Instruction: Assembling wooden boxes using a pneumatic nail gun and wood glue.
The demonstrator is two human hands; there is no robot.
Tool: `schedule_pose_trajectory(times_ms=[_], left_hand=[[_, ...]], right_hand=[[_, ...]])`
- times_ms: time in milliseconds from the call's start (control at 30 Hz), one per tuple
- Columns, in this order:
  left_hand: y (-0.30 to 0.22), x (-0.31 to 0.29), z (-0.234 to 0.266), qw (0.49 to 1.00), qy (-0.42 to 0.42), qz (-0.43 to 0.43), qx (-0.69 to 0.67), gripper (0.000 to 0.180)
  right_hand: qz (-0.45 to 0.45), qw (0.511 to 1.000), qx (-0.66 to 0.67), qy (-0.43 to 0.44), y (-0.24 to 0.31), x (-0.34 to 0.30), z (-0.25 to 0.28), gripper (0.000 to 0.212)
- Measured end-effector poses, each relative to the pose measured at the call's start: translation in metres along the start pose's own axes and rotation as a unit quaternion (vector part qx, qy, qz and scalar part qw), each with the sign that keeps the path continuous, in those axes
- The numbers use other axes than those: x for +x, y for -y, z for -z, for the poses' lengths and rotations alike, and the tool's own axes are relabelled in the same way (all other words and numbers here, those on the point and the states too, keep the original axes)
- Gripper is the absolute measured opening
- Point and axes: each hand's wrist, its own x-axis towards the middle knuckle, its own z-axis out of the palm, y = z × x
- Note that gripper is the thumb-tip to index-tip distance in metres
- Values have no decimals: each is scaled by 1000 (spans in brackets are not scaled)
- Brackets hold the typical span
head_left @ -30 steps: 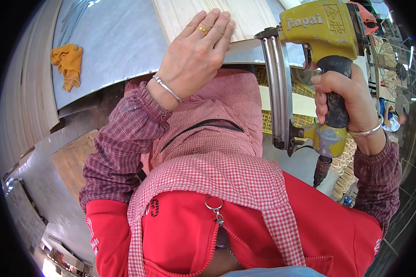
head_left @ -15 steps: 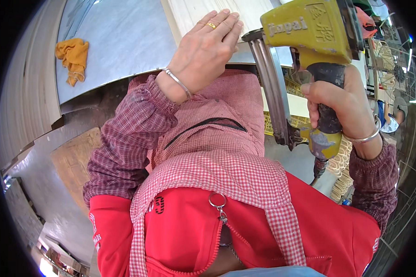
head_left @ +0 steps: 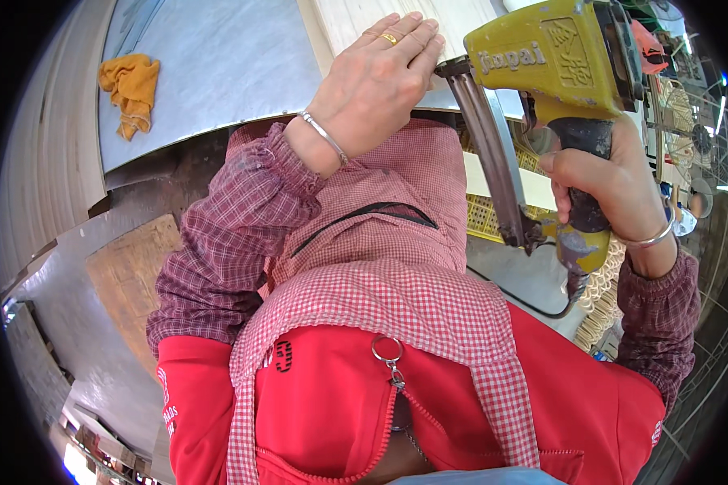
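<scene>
Stretched out flat, my left hand (head_left: 370,90) lies on a pale wooden board (head_left: 349,18) near the worktable's front edge. My right hand (head_left: 611,182) is wrapped round the black grip of a yellow pneumatic nail gun (head_left: 534,50), with the thumb across the handle. The gun's long metal magazine (head_left: 489,153) slants down toward me, and its nose end is close to my left fingertips. Whether the nose touches the board is hard to see. A dark air hose (head_left: 534,309) runs from the bottom of the handle.
An orange cloth (head_left: 131,90) lies on the grey metal tabletop (head_left: 218,73) at the left. Long boards (head_left: 52,145) are stacked along the far left. Below the table on the right are yellow plastic crates (head_left: 484,217) and bundled pale wooden pieces (head_left: 600,311).
The nail gun and my right hand have shifted slightly right and down. My left hand has slid a little to the right on the board. More of the hose shows.
</scene>
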Motion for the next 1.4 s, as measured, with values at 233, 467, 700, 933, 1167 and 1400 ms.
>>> schedule_pose_trajectory(times_ms=[233, 467, 700, 933, 1167, 1400], left_hand=[[22, -15, -26, 985, -19, -55, 164, 39], [23, -39, 14, 997, -31, 17, 68, 38], [35, -59, 35, 996, -56, 22, -73, 46], [45, -52, 28, 993, -44, 12, -113, 52], [62, -47, -2, 985, -137, -101, -8, 55], [58, -47, -6, 988, -125, -88, 26, 56]], right_hand=[[-1, 998, -66, 9, 13, 6, 2, 12], [-2, 999, -41, -4, 1, 5, 2, 12], [-17, 1000, -7, -21, 0, 4, -6, 12], [4, 1000, 9, -10, 7, 1, -7, 11], [13, 1000, -4, 21, 19, 3, -13, 8], [7, 1000, -7, 12, 22, 3, -17, 6]])
